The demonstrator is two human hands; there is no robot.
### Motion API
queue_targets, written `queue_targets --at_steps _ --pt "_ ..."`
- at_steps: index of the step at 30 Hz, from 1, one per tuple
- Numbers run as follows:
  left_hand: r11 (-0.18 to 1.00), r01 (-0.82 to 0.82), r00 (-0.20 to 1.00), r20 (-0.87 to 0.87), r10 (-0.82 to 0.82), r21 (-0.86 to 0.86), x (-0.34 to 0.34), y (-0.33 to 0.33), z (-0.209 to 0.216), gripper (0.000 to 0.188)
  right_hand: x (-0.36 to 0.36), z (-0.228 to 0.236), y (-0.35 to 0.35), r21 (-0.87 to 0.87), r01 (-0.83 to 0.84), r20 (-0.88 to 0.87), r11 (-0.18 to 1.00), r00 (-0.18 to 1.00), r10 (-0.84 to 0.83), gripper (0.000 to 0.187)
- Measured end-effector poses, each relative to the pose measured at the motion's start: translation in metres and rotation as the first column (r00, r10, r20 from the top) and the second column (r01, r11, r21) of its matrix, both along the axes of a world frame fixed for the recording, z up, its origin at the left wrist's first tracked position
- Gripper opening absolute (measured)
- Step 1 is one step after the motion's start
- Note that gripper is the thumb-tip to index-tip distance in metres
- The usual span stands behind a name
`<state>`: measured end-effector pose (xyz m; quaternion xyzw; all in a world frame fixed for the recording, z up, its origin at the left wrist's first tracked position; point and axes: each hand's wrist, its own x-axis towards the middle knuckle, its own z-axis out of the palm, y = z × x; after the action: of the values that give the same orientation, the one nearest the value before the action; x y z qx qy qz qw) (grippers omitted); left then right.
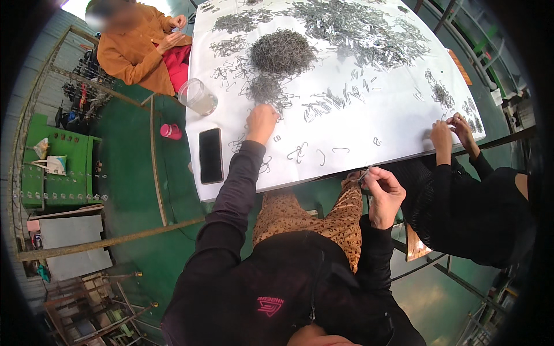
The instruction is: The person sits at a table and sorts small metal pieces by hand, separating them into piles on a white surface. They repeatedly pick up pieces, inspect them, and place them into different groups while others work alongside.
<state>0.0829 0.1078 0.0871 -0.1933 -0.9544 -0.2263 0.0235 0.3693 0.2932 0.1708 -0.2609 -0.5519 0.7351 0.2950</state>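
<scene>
My left hand [262, 123] rests at the near edge of a small heap of bent wire hooks [265, 88]. Its fingers are curled, and whatever they hold is hidden. Past the table's front edge, my right hand [384, 196] is raised above my lap, thumb and fingers pinched on a small metal piece [363, 176] too small to make out fully. Several loose wire hooks [298, 153] lie on the white tabletop [242, 179] between my hands. Flat metal clips [330, 104] are scattered farther back.
A larger wire heap [283, 52] and a wide spread of metal parts [358, 29] cover the far table. A clear plastic cup [198, 98] and a black phone [210, 155] stand and lie at left. Co-workers sit far left [135, 46] and right [467, 202], hands busy.
</scene>
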Motion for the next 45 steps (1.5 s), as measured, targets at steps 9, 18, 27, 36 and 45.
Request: queue_targets --at_steps 9,18,27,36,45 --pt "0.996 0.09 0.986 -0.142 -0.091 -0.018 -0.016 -0.017 0.007 0.012 0.01 0.003 -0.004 0.005 -0.051 0.004 0.999 0.999 0.051 0.017" --pt "0.827 0.436 0.899 -0.123 -0.421 0.354 0.054 0.009 0.061 0.017 0.021 0.0 -0.01 0.085 -0.04 0.05 0.996 0.998 0.036 0.018" --pt "0.513 0.111 0.553 0.375 -0.744 0.851 0.201 0.052 0.097 0.013 0.025 -0.02 -0.016 0.016 -0.024 0.067 1.0 0.997 0.023 0.019" --pt "0.576 0.16 0.67 0.34 -0.66 0.802 0.206 0.057 0.073 0.014 0.023 -0.012 -0.023 0.656 0.05 0.063 0.753 0.991 -0.121 0.018" --pt "0.506 -0.046 0.579 0.436 -0.689 0.861 0.203 0.059 0.064 0.014 0.015 -0.028 -0.02 0.439 -0.024 0.052 0.898 0.999 0.002 0.017"
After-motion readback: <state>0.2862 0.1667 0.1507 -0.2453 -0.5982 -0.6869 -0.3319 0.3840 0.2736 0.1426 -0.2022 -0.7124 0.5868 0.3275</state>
